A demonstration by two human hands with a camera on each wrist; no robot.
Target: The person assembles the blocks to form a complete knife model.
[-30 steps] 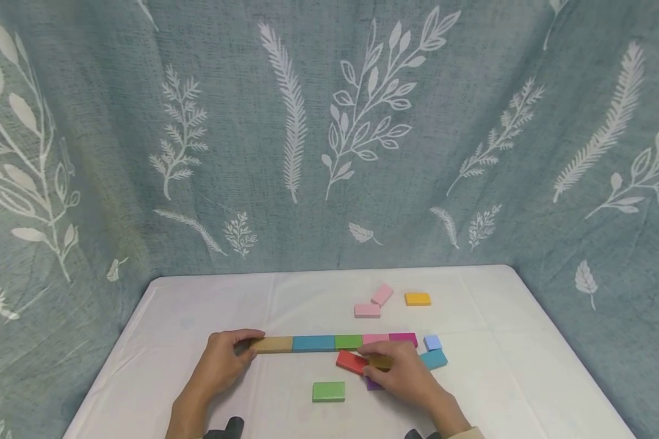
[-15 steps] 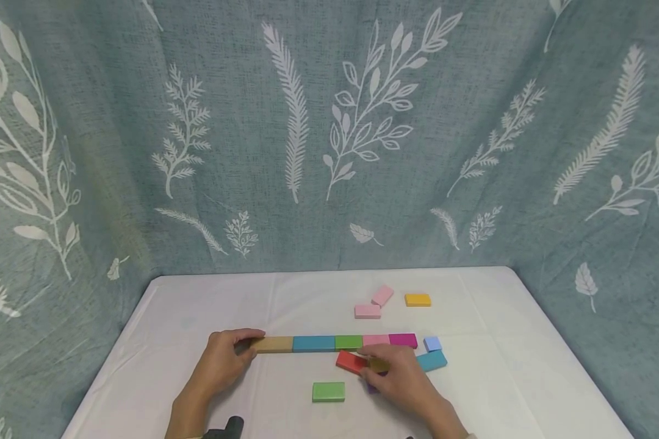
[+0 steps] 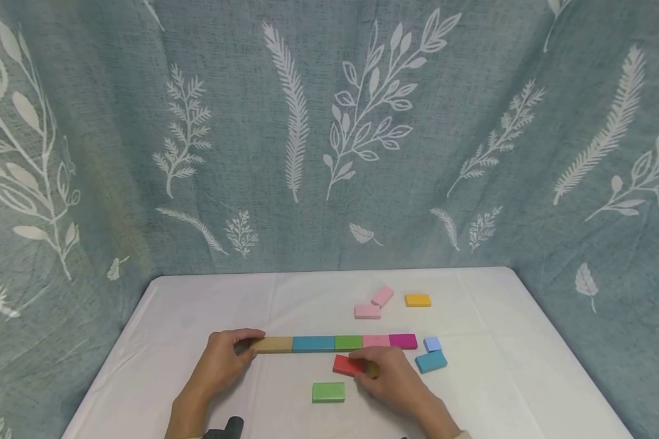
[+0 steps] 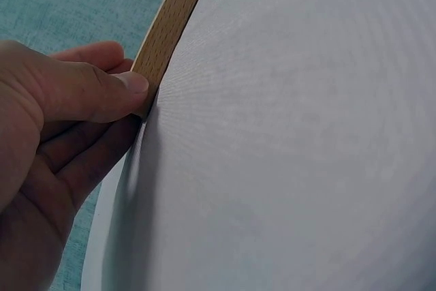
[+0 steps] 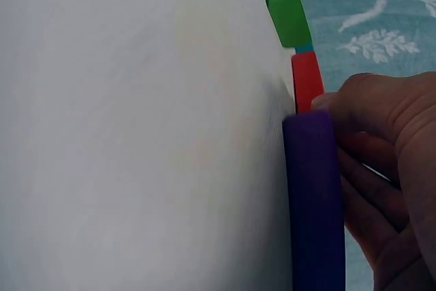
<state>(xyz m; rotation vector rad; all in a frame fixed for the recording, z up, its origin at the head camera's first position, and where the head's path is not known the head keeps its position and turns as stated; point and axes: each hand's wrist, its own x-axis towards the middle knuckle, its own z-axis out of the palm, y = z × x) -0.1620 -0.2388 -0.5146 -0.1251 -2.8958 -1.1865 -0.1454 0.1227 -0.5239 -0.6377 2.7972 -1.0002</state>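
Observation:
My left hand (image 3: 225, 360) pinches the left end of a tan wooden block (image 3: 273, 345), thumb on the near side. That block starts a straight row, followed by blue (image 3: 313, 344), green (image 3: 348, 343), pink (image 3: 376, 341) and magenta (image 3: 403, 341) blocks. In front of the row, thumb and index finger of my right hand (image 3: 398, 378) pinch the right end of a red block (image 3: 346, 365). A brownish-gold block (image 3: 372, 369) shows in the gap behind those fingertips. A purple block (image 5: 315, 195) lies beside the right thumb in the right wrist view, hidden in the head view.
A light green block (image 3: 328, 392) lies nearer on the white tabletop (image 3: 516, 378). Right of the row are a small light blue block (image 3: 432, 344) and a blue one (image 3: 431, 361). Two pink blocks (image 3: 367, 311) and an orange-yellow block (image 3: 418, 300) lie farther back.
My right hand has shifted slightly left, its fingertips now over the red block, which has moved a little left and turned straighter. The left hand and the row stay put.

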